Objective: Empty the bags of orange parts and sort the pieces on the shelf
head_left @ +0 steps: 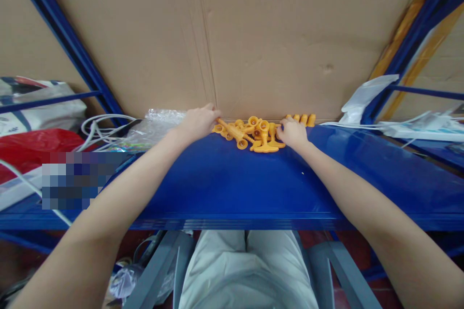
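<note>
A pile of yellow plastic parts (264,147) lies at the back of the blue shelf top, some with T-shaped handles and some with cup-like ends. My left hand (200,122) is at the pile's left side, its fingers closed on the end of a yellow plastic piece (235,131) with a threaded tip that slants down to the right. At the right edge of the pile is my right hand (293,133), fingers curled against the yellow parts. What it grips, if anything, is hidden. Just behind it stands a row of several rounded yellow pieces (303,119).
The blue shelf top (232,188) ends at a front edge above my lap. A cardboard wall (271,43) closes off the back. Clear plastic wrap (155,128) and white cables (96,130) lie left; a white power strip (416,130) lies right. Blue posts (68,34) frame both sides.
</note>
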Demonstrator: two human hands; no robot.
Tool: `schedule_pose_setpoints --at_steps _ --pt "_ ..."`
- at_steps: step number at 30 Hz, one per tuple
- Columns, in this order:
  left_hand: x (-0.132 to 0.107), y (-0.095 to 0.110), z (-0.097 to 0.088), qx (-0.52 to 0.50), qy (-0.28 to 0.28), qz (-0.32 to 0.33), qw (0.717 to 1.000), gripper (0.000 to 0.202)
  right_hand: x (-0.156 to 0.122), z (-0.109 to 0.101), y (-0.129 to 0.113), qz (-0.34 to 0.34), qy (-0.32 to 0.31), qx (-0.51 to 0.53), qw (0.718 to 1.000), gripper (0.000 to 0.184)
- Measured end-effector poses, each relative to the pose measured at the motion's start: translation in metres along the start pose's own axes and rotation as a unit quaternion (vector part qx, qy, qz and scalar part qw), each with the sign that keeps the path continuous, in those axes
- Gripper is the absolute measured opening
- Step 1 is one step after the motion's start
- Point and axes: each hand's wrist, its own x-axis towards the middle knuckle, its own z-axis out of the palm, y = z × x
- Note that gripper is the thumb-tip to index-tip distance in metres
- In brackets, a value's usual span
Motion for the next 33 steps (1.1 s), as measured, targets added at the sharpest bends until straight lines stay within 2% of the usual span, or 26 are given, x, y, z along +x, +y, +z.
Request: schedule_pose_setpoints --at_steps 3,5,9,12,17,23,28,33 --pt "-0.004 0.013 -0.018 -0.032 0.058 -0.043 0.997 0.037 0.006 -0.007 -0.008 -0.005 0.091 0.117 0.989 0.039" --pt "-0.008 0.024 -0.025 -0.043 0.075 -0.048 0.995 0.038 0.013 -0.011 -0.017 0.005 0.121 0.239 0.963 0.042" --pt "-0.012 0.045 -0.030 -0.046 0.063 -0.035 0.996 0.036 0.017 -0.021 -0.039 0.014 0.065 0.465 0.883 0.058" --pt "-0.012 0.055 -0.027 -0.045 0.055 -0.027 0.997 0.035 0.008 -0.029 -0.050 -0.008 0.014 0.531 0.847 0.070" --pt "-0.009 0.064 -0.012 -0.053 0.049 -0.027 0.997 0.044 -0.006 -0.037 -0.057 -0.032 -0.006 0.528 0.848 0.069" --pt "-0.008 0.064 0.005 -0.060 0.049 -0.006 0.997 0.040 -0.004 -0.031 -0.057 -0.035 -0.011 0.520 0.853 0.064" --pt "-0.006 0.059 0.018 -0.085 0.072 0.022 0.994 0.039 -0.002 -0.028 -0.056 -0.070 -0.001 0.515 0.854 0.054" --pt "-0.001 0.046 0.031 -0.076 0.070 0.042 0.994 0.041 0.001 -0.028 -0.041 -0.141 -0.095 0.469 0.867 0.031"
